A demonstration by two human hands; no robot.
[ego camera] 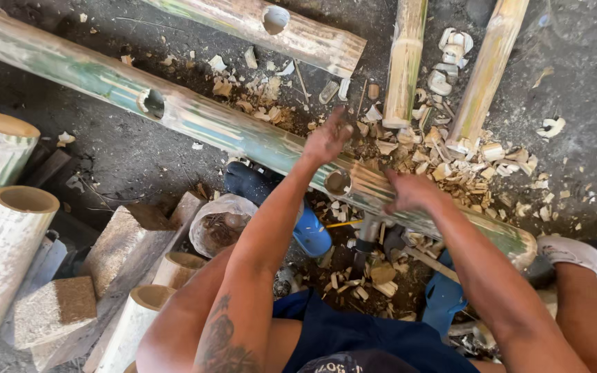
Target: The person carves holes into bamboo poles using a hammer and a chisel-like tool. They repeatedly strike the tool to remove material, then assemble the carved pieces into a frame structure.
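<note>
Short bamboo tubes (15,228) stand at the lower left. In the middle, the right hand (409,191) lies flat on the long bamboo pole (209,117), beside its hole (337,182). The left hand (327,138) hovers half spread above it. Chips (450,162) litter the floor behind.

2 bare hands (326,141) show, with 2 forearms. 1 long green bamboo pole (202,121) crosses the ground, with 2 round holes (152,102) cut in it. 3 shorter pale bamboo lengths (405,62) lie beyond it, 1 of them with 1 hole. 4 cut bamboo tubes (8,221) stand or lean at the left. 2 blue sandals (310,231) show. Bamboo chips (450,166) are too many to count.
</note>
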